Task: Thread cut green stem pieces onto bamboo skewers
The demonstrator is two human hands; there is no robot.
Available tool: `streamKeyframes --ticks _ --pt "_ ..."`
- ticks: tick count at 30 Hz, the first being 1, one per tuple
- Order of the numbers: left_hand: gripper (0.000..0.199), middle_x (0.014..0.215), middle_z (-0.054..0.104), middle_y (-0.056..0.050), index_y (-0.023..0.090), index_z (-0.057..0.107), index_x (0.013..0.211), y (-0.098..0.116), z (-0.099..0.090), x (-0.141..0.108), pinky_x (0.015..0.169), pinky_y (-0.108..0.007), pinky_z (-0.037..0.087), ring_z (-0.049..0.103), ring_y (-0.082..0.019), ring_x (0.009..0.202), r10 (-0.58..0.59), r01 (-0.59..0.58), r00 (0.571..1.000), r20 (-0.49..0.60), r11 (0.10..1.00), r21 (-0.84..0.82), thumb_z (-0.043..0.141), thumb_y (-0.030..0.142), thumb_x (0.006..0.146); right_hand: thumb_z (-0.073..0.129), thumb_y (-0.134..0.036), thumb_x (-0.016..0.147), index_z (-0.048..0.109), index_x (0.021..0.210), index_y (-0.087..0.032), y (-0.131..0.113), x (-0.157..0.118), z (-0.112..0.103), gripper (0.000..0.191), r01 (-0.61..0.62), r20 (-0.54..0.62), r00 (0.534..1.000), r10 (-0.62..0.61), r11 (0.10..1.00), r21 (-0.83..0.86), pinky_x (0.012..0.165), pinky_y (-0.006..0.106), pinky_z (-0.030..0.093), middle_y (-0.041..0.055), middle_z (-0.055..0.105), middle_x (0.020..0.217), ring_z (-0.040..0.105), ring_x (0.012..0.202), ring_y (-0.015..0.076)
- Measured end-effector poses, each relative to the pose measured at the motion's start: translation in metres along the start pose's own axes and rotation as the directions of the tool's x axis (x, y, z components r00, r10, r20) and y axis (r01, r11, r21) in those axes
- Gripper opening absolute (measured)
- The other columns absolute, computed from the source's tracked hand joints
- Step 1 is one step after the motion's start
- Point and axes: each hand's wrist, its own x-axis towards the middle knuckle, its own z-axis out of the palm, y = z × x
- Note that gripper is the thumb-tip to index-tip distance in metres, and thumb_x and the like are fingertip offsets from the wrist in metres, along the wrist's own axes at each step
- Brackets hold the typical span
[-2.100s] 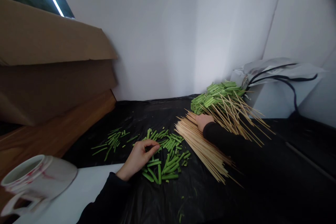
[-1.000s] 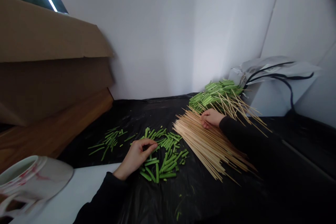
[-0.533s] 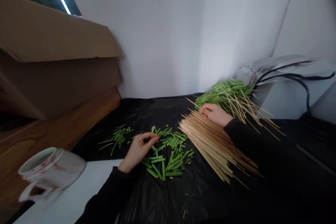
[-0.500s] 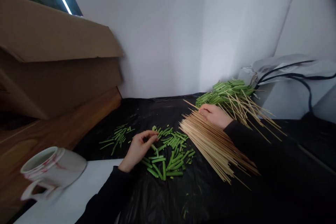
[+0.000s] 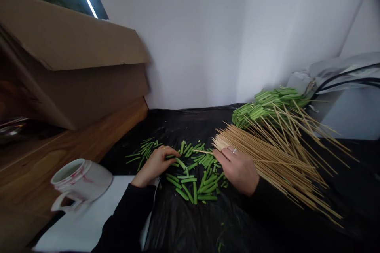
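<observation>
My right hand, with a ring on one finger, pinches a thin bamboo skewer whose tip points left over the cut green beans. Closed at the fingertips, my left hand is on a piece of green bean at the left side of the pile. Around and below the fingers lie many cut green bean pieces on black plastic. A thick bundle of loose skewers spreads beneath and behind my right hand.
At the back right, skewers threaded with green beans are stacked, their bare ends pointing toward me. A stained white mug stands on a white sheet at left. A cardboard box and the wall bound the back.
My right hand has come from the top of the skewer bundle down and left, bringing one skewer over the beans. My left hand stays at the beans. The view has turned slightly left.
</observation>
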Motion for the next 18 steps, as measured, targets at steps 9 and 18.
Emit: streamKeyframes --ticks 9,18 --pt "0.012 0.091 0.072 -0.005 0.027 0.076 0.085 0.006 0.015 0.002 0.087 -0.033 0.041 0.058 -0.024 0.094 0.029 -0.031 0.999 0.031 0.997 0.077 0.069 0.026 0.076 0.046 -0.01 0.089 0.062 0.113 -0.013 -0.003 -0.007 -0.002 0.029 -0.058 -0.042 0.997 0.061 0.997 0.051 0.063 0.032 0.036 0.0053 0.059 0.079 0.051 0.075 0.0182" --pt "0.025 0.09 0.074 -0.006 0.016 0.073 0.092 0.03 0.029 0.005 0.08 -0.031 0.049 0.066 -0.021 0.084 -0.262 0.134 0.95 -0.169 0.832 -0.539 0.073 0.034 0.074 0.044 -0.007 0.087 0.063 0.112 -0.011 -0.01 -0.005 -0.009 0.032 -0.052 -0.094 0.994 0.06 0.995 0.089 0.062 0.032 0.036 0.0057 0.059 0.075 0.051 0.073 0.0182"
